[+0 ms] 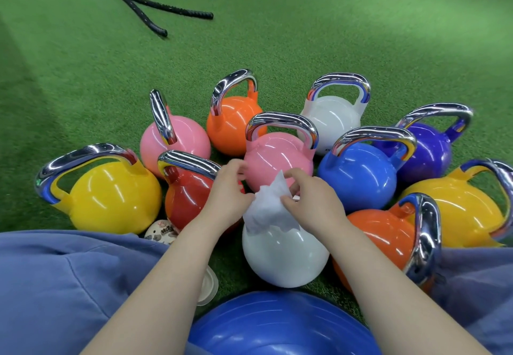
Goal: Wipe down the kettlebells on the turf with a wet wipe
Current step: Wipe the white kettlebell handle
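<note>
At the frame's centre, the left hand [226, 193] and right hand [311, 199] both pinch a white wet wipe [268, 207]. It drapes over the near white kettlebell [283, 257], amid coloured kettlebells on green turf [277, 49].

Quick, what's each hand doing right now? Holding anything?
Left hand: fingers pinch the wet wipe.
Right hand: fingers pinch the same wipe from the other side.

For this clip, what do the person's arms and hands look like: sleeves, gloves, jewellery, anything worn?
Both forearms are bare as far as the frame shows; no sleeves are visible. The left hand and right hand wear no gloves, and no rings, watch or wristbands can be seen. Loose blue-grey fabric, apparently the person's clothing over the legs, fills the lower corners.
</note>
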The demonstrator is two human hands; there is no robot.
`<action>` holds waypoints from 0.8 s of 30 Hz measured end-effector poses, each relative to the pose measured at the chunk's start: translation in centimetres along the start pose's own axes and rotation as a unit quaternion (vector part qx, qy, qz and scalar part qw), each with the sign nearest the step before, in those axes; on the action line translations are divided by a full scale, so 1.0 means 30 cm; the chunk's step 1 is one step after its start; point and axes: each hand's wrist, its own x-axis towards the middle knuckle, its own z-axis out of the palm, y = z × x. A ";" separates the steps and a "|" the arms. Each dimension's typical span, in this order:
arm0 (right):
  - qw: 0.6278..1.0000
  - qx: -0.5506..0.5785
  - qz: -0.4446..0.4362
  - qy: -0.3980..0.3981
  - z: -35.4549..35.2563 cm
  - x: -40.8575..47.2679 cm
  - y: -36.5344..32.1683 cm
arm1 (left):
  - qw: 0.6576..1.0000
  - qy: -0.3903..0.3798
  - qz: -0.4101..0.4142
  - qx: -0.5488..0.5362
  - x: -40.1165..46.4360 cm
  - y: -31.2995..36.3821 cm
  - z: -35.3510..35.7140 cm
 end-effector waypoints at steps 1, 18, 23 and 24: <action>1.000 0.003 -0.001 0.001 0.000 0.002 0.003 | 0.998 -0.049 0.033 0.027 -0.003 0.014 0.004; 0.984 0.137 0.098 -0.052 0.028 0.030 0.137 | 0.924 0.054 0.246 0.288 -0.014 -0.042 0.227; 0.991 0.081 0.086 -0.065 0.030 0.035 0.130 | 0.993 0.037 0.020 0.108 -0.032 -0.095 0.231; 0.993 0.054 0.081 -0.072 0.031 0.035 0.124 | 0.998 0.025 -0.009 0.053 -0.033 -0.111 0.231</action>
